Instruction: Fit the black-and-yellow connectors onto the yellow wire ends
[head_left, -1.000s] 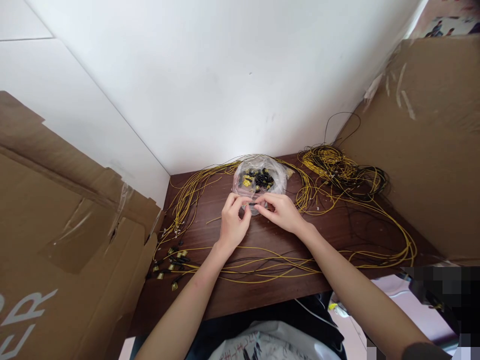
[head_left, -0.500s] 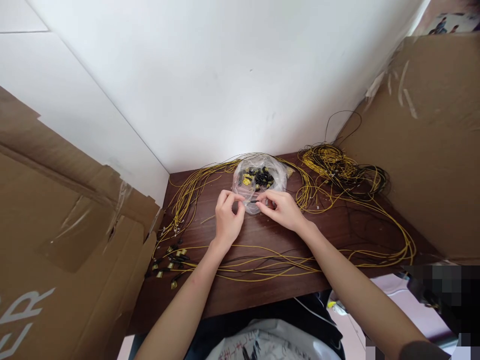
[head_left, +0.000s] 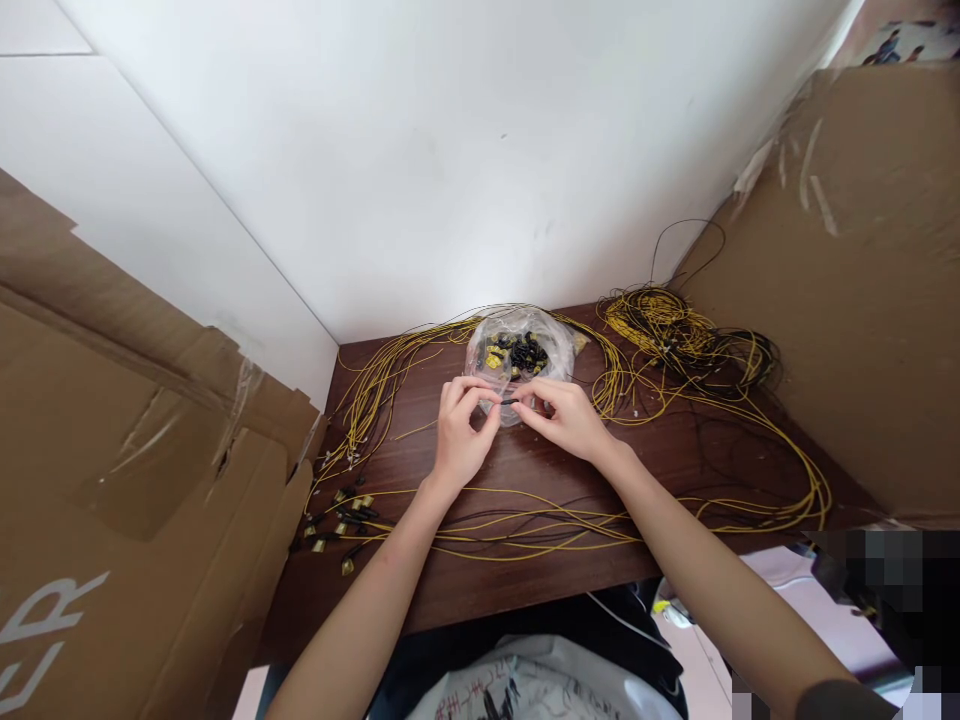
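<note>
My left hand (head_left: 463, 430) pinches thumb and forefinger together at the left end of a small black connector (head_left: 509, 402). A thin yellow wire (head_left: 415, 431) sticks out to the left from behind that hand. The other end of the connector is gripped between the fingertips of my right hand (head_left: 566, 415). Just behind both hands sits a clear plastic bag (head_left: 560, 345), its mouth spread wide, with many black parts (head_left: 529, 354) and a yellow piece (head_left: 493, 358) inside. The exact joint between wire and connector is hidden by my fingertips.
Yellow and black wires (head_left: 375, 380) arc across the brown table (head_left: 517, 590). A tangled wire coil (head_left: 660, 325) lies at the back right. Black connectors with yellow tags (head_left: 352, 515) lie at front left. Cardboard (head_left: 847, 300) and a white wall (head_left: 450, 180) enclose the space.
My left hand has shifted slightly right, closing the small gap to the black connector. The yellow wire has slid along with it. My right hand stays nearly still.
</note>
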